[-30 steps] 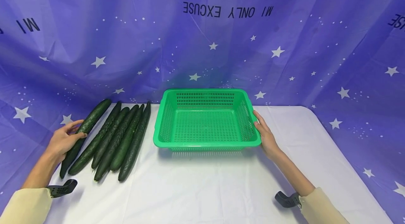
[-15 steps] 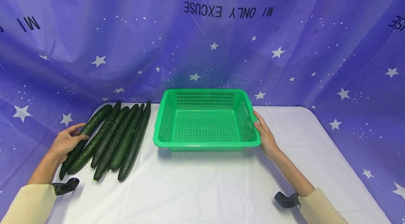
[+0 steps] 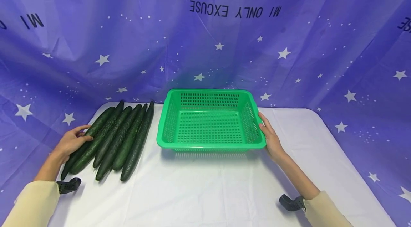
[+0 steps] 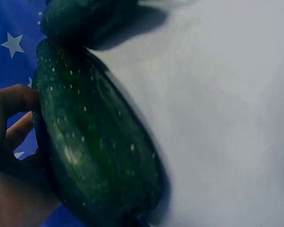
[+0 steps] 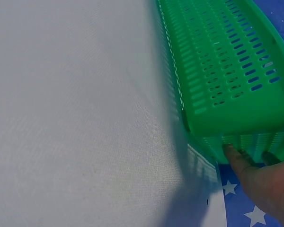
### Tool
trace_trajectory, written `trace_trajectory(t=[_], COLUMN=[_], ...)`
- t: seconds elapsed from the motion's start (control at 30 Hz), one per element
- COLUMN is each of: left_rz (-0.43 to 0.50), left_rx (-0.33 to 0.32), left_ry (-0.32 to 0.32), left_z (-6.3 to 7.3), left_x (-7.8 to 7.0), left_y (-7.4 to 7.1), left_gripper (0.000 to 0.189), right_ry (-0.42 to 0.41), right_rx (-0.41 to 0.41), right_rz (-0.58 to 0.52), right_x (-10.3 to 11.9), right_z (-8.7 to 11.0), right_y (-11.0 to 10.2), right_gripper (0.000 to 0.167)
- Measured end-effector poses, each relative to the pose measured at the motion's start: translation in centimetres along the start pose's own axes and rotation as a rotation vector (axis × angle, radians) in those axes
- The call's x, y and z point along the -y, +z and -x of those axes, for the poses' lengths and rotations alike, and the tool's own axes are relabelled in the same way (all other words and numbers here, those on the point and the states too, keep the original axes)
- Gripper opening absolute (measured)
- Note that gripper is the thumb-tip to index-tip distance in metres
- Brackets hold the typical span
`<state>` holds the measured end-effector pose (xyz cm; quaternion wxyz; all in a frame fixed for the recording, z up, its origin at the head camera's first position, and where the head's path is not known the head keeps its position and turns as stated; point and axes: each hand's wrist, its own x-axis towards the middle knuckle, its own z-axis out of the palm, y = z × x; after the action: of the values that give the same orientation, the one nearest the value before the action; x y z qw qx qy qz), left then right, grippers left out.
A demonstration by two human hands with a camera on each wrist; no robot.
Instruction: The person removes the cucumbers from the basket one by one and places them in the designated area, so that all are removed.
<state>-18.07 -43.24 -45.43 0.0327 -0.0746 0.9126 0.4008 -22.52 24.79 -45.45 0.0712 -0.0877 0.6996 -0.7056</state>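
Note:
Several long dark green cucumbers point(image 3: 130, 141) lie slanted side by side on the left of the white table. My left hand point(image 3: 71, 143) grips the leftmost cucumber point(image 3: 102, 117), its thumb across the top and its fingers on the far side. That cucumber rests up against its neighbour. In the left wrist view, a thick cucumber end point(image 4: 94, 142) fills the middle, with the left hand point(image 4: 14, 156) at its left. An empty green plastic basket point(image 3: 210, 145) stands at mid-table. My right hand point(image 3: 273, 143) touches its right side, fingertips at the rim and outer wall.
A white cloth covers the table point(image 3: 205, 191). Behind and at both sides hangs a purple curtain point(image 3: 192, 41) with stars and lettering. Dark wrist mounts point(image 3: 290, 202) sit at both cuffs. Slots pierce the basket's long wall point(image 5: 217, 52).
My left hand has moved rightward with the leftmost cucumber, closing the gap to the row beside it. The right hand and the basket have stayed in place.

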Motion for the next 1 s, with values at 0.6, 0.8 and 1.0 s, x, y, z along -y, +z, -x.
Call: trace_trajectory(t=[0.6, 0.8, 1.0], left_rz=[-0.13, -0.149, -0.248], left_rx=[-0.001, -0.009, -0.16], left_ry=[0.033, 0.022, 0.118], left_z=[-0.43, -0.37, -0.52], left_x=[-0.61, -0.44, -0.53], left_y=[-0.25, -0.33, -0.21], left_gripper=[0.068, 0.071, 0.062], right_ry=[0.0, 0.015, 0.046], right_rx=[0.007, 0.005, -0.016], right_rz=[0.003, 0.022, 0.114], right_x=[0.24, 0.22, 0.57], right_z=[-0.06, -0.03, 0.14], right_y=[0.05, 0.02, -0.17], right_gripper=[0.057, 0.057, 0.055])
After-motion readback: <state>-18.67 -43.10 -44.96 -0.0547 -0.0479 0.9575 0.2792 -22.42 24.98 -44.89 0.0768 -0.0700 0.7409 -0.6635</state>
